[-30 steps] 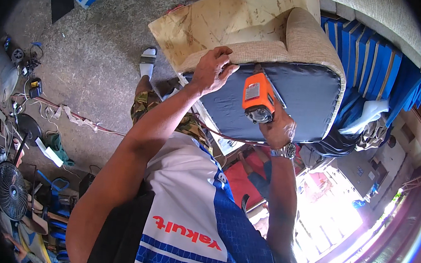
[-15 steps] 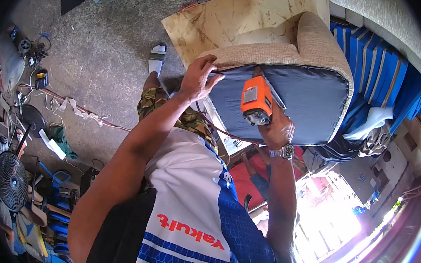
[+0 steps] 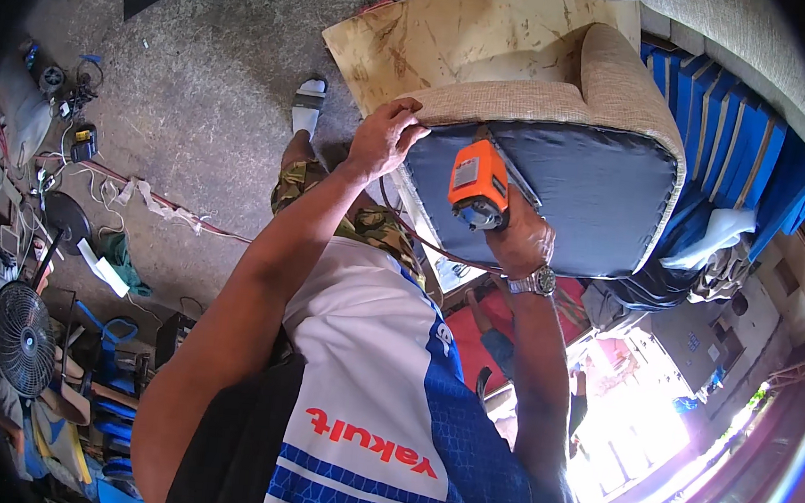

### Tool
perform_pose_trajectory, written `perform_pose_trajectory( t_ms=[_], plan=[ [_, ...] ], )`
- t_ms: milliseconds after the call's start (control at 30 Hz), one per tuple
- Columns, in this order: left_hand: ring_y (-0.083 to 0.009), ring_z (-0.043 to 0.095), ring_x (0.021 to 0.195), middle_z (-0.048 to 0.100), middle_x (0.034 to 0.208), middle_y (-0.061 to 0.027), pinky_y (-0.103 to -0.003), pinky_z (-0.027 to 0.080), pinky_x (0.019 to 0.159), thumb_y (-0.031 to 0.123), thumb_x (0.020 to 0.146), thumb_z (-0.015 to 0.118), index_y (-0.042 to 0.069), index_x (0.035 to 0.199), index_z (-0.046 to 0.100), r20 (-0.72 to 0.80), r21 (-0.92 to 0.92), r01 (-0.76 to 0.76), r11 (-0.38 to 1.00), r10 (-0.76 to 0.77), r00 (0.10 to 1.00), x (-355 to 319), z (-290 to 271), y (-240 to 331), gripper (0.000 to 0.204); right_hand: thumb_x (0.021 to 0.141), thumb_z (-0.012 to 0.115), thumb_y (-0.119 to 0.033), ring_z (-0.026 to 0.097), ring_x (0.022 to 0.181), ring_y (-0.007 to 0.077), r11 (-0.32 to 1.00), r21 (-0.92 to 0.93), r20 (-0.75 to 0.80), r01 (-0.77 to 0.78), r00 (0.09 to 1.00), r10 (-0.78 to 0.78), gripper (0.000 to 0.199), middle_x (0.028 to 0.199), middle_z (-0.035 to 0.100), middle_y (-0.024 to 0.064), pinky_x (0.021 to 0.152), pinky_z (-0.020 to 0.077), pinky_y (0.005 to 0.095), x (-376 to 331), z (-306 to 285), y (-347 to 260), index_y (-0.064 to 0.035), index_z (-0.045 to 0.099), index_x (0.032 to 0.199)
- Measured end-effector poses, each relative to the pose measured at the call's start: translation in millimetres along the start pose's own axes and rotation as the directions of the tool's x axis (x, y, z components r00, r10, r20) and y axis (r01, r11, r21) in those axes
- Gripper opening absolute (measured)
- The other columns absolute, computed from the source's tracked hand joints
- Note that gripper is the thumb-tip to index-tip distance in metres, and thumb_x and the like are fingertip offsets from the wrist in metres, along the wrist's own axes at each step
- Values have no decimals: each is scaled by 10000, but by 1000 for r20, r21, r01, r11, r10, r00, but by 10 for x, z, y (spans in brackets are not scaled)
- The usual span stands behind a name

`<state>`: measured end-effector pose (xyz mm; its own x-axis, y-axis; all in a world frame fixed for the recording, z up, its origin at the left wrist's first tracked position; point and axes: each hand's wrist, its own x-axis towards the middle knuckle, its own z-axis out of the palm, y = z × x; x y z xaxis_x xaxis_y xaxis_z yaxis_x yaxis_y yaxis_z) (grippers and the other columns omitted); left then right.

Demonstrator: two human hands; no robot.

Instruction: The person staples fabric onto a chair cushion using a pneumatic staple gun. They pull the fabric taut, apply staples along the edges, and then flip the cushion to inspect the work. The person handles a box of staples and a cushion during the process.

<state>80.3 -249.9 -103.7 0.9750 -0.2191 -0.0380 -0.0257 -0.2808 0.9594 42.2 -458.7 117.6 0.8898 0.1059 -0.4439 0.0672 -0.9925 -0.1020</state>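
My right hand [image 3: 523,238] grips an orange staple gun [image 3: 480,184] whose nose points toward the far edge of a seat's underside. Black cloth [image 3: 595,205] covers that underside. Around it runs beige upholstery fabric [image 3: 499,103], with what look like staples along the rim. At the left corner, my left hand [image 3: 381,142] has its fingers curled in and pinching the fabric edge, thumb close to the fingertips. A dark hose [image 3: 436,250] curves past the near side of the seat. The gun's nose is mostly hidden by its body, so contact with the rim cannot be made out.
A stained plywood sheet [image 3: 438,42] lies beyond the seat. Blue panels [image 3: 715,125] stand in a row at the right. On the left are a fan [image 3: 22,340], loose cords and a yellow-black battery pack [image 3: 84,143]. A red surface [image 3: 460,336] shows below the seat.
The staple gun and my right hand have shifted a little left along the seat. My left hand's thumb and fingers have drawn closer together at the corner.
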Motion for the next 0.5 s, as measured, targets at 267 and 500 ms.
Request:
perform_pose_trajectory(
  t_ms=[267,500],
  plan=[
    [-333,678,1039,683,1211,-106,-427,573,854,193,864,794,59,987,675,-43,27,-21,999,22,999,-25,23,-16,217,700,838,-218,718,727,352,1000,-26,5,12,1000,-12,646,878,713,137,635,584,471,80,161,-263,-85,607,1288],
    [-391,637,1155,650,1308,-163,-452,548,948,146,859,800,47,953,628,65,-19,-55,998,57,996,-175,-159,-267,220,687,853,-306,715,732,367,999,18,39,30,999,-31,740,891,709,143,645,584,485,-86,279,-261,-108,590,1349]
  ],
)
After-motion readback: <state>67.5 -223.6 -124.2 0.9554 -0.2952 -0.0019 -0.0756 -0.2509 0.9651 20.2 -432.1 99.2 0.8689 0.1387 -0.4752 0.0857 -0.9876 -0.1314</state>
